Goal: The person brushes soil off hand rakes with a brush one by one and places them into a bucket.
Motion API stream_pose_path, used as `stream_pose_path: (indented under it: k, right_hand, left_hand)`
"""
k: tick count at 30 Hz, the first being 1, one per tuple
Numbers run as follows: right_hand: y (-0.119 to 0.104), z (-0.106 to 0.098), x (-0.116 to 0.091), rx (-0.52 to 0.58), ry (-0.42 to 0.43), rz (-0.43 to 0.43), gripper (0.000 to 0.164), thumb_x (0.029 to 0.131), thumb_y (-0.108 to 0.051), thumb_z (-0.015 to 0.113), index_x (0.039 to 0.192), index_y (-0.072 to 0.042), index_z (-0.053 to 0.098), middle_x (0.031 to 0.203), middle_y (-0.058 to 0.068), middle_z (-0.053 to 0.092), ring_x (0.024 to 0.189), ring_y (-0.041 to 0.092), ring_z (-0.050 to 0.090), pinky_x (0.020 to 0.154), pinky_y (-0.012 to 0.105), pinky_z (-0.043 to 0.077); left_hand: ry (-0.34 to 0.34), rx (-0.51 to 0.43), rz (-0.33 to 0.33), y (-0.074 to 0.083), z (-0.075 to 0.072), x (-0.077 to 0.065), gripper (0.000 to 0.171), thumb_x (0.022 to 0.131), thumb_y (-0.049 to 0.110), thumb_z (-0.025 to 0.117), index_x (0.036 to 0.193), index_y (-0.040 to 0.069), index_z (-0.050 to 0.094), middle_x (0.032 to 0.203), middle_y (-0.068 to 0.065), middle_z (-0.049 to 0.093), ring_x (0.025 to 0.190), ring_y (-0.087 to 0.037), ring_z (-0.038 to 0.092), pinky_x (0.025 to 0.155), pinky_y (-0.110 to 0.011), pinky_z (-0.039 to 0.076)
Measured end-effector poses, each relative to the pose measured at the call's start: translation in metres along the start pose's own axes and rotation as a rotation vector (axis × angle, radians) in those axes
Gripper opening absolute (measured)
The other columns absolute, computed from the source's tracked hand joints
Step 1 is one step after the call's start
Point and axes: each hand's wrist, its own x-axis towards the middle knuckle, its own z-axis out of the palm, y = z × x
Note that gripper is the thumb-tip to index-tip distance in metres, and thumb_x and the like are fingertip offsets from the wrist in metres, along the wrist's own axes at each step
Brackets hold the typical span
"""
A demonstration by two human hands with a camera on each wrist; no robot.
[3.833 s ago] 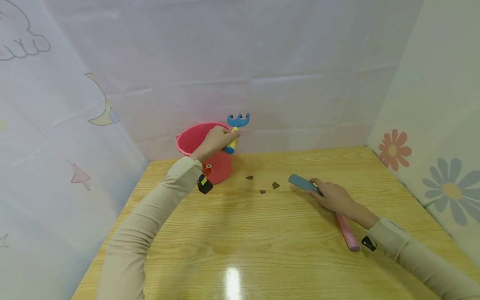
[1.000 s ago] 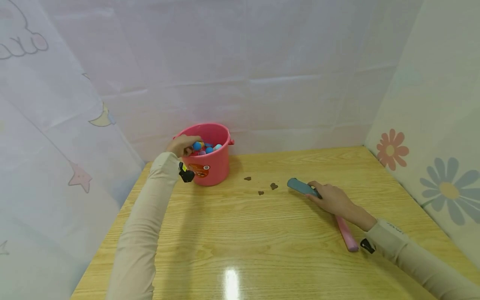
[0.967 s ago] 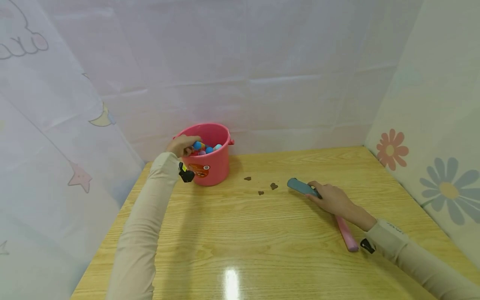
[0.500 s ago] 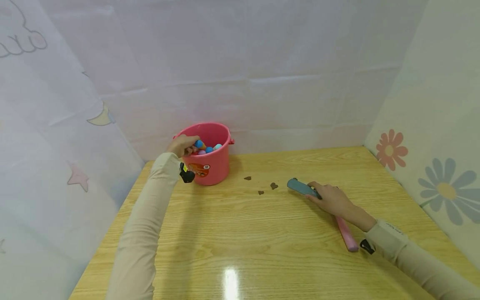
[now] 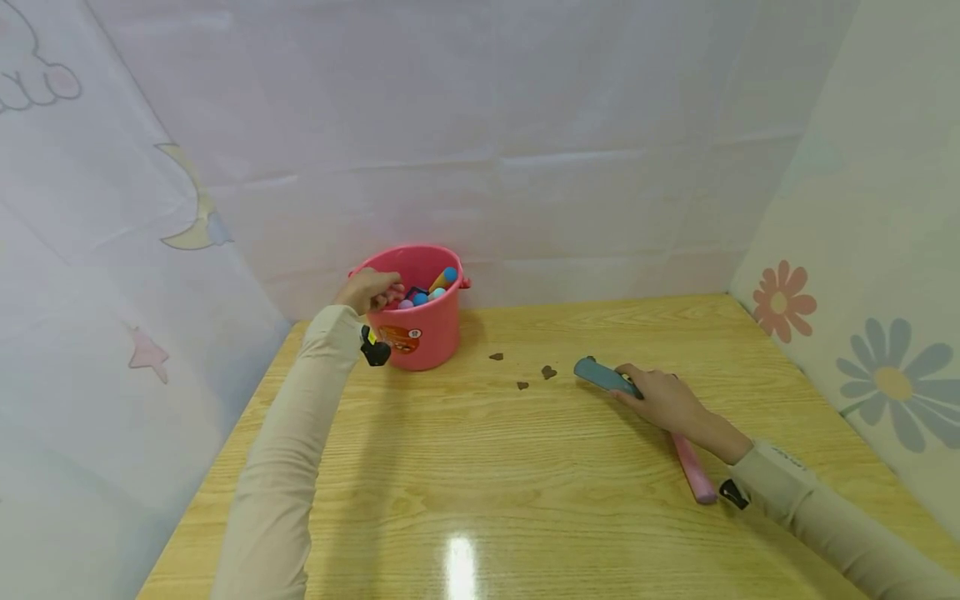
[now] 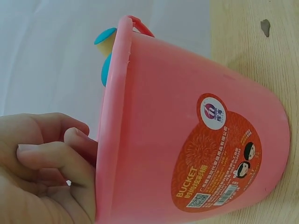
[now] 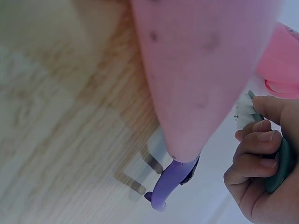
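Observation:
A pink bucket (image 5: pixel 431 333) stands at the back left of the table. My left hand (image 5: pixel 367 292) is at its near-left rim; in the left wrist view that hand's fingers (image 6: pixel 70 163) are loosely curled by the rim and hold nothing visible. Inside the bucket lie tools, among them a yellow handle with a blue end (image 5: pixel 444 281). My right hand (image 5: pixel 663 398) grips a grey-green brush (image 5: pixel 600 375), whose white bristles (image 7: pixel 244 112) show in the right wrist view. Below that hand lies a pink handle (image 5: pixel 693 471); a purple pronged end (image 7: pixel 170 184) shows in the right wrist view.
Several small brown bits (image 5: pixel 549 372) lie on the wooden table (image 5: pixel 465 467) between the bucket and the brush. A pale sheet (image 5: pixel 562 167) hangs behind the table, and a flower-printed one (image 5: pixel 892 333) borders the right side.
Earlier, my left hand carried a yellow-handled blue rake to the bucket. Over the last half second it has let go of a yellow handle, now leaning at the right inside. The right hand stays put.

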Motion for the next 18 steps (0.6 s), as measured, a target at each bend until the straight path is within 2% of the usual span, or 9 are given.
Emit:
stream_pose_path:
  k: [5,11,18]
  right_hand:
    - [-0.0017,-0.0003,0.0005,0.005,-0.001,-0.001,0.045,0.095,-0.024,0.067,0.126,0.006,0.056,0.088,0.016,0.069,0.057,0.012,0.049,0.049,0.03,0.041]
    - [-0.003,-0.0011,0.0013,0.005,-0.002,0.0,0.046,0.094,-0.024,0.068,0.126,0.007,0.056,0.088,0.018,0.069,0.057,0.012,0.049,0.048,0.03,0.04]
    - [-0.0018,-0.0016,0.0033,0.003,-0.006,-0.003,0.046,0.095,-0.024,0.068,0.126,0.007,0.056,0.087,0.018,0.069,0.056,0.012,0.047,0.048,0.029,0.039]
  left_hand:
    - [0.004,0.017,0.002,0.0002,0.0001,-0.0019,0.021,0.101,0.013,0.047,0.095,-0.004,0.058,0.069,-0.004,0.06,0.045,-0.002,0.04,0.043,-0.014,0.03]
    - [0.013,0.073,0.044,0.0007,0.0009,-0.0051,0.022,0.102,0.014,0.045,0.092,0.0,0.058,0.07,-0.002,0.057,0.046,-0.004,0.037,0.045,-0.017,0.029]
    - [0.029,0.108,0.057,0.0005,0.0007,-0.0077,0.025,0.104,0.017,0.044,0.091,0.001,0.057,0.069,-0.001,0.052,0.048,-0.006,0.035,0.046,-0.018,0.028]
